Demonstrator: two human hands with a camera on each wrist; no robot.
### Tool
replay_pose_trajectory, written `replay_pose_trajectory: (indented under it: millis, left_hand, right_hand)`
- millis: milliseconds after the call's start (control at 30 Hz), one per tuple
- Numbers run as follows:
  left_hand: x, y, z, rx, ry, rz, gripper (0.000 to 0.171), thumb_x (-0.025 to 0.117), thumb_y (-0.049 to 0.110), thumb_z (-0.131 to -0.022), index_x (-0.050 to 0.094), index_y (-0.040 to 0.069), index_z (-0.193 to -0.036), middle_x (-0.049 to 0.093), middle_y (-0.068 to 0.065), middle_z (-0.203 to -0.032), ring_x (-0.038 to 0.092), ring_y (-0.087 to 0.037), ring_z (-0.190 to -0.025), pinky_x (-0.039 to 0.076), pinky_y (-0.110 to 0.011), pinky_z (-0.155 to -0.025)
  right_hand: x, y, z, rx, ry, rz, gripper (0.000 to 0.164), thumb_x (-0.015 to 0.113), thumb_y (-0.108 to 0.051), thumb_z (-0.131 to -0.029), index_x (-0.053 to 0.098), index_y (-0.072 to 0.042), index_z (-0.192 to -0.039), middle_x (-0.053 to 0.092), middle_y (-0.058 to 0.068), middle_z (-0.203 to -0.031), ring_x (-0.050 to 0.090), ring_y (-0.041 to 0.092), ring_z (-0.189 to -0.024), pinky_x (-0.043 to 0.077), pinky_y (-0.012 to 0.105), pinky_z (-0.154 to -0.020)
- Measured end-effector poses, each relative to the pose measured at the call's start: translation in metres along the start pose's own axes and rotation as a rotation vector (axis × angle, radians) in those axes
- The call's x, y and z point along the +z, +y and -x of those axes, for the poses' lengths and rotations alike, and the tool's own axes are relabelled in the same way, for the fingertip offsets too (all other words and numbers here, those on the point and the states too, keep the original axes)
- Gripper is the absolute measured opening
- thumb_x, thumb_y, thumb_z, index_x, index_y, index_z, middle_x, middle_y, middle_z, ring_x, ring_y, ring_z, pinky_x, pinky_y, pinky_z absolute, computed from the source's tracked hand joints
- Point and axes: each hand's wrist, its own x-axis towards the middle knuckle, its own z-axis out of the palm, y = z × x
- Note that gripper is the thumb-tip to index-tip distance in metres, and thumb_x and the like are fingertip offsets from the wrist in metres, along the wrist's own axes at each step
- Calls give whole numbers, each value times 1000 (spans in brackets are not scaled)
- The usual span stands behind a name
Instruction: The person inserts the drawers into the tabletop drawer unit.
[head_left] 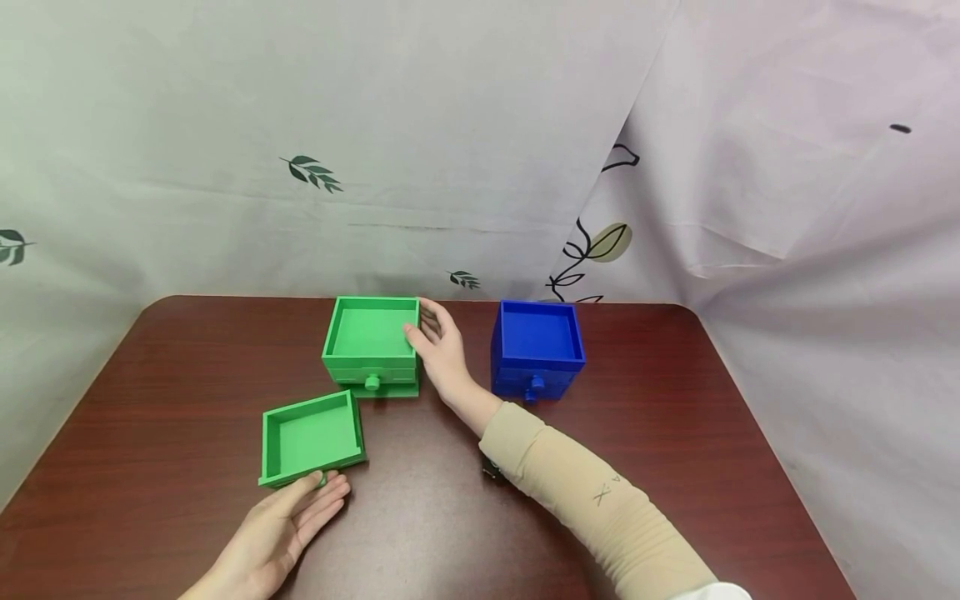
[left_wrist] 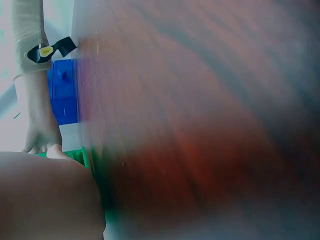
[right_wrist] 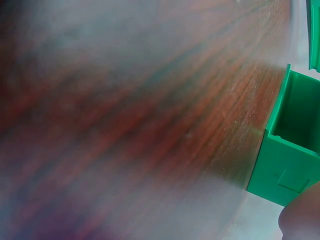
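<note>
A green drawer (head_left: 315, 440), an open tray with a small knob, is out of its cabinet and sits slightly turned at front left. My left hand (head_left: 277, 533) pinches the knob between thumb and fingers. Behind it stands the green drawer cabinet (head_left: 371, 367), with a shallow tray top and an upper drawer knob. In the right wrist view, this cabinet (right_wrist: 285, 165) shows an empty lower slot. My right hand (head_left: 442, 350) grips its right side, thumb at the top rim and fingers along the far side wall. The left wrist view mostly hides the drawer behind the hand.
A blue drawer cabinet (head_left: 536, 367) with knobs stands right of the green one, beside my right forearm. A dark strap (left_wrist: 62, 47) is on the right sleeve. The brown table (head_left: 712, 475) meets a fabric backdrop (head_left: 450, 150) at the back.
</note>
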Motion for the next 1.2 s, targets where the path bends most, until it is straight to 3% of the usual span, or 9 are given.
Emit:
replay_pose_trajectory:
  millis: [100,233,600,1200]
  left_hand:
    - [3,1,-1,-36,-43,32,29,43,14,-115,70,19,-109,76,6,-115,75,-5,-109,60,-21,-104]
    - [9,0,-3,-55,-44,30,28,43,12,-115,70,18,-109,77,5,-112,75,-5,-107,61,-22,-103]
    - [19,-1,-10,-70,-83,-25,22,47,11,-114,69,15,-111,77,4,-111,76,-5,-106,61,-22,-102]
    - [31,-3,-24,-76,-84,-60,17,52,10,-111,69,12,-109,79,3,-107,78,-8,-102,63,-24,-100]
  right_hand:
    - [-1,0,1,1,-12,0,56,62,-5,-105,43,1,-157,47,23,-159,44,35,-152,39,41,-131]
    - [-1,0,1,0,-12,-1,55,61,-5,-105,44,-1,-157,48,23,-159,44,35,-152,39,41,-131]
    - [-1,-2,2,-4,-16,-5,55,61,-4,-105,43,1,-157,46,23,-160,43,35,-153,38,41,-131]
    - [0,-2,2,-14,-3,9,55,62,-5,-105,44,3,-156,48,25,-158,45,37,-152,39,40,-131]
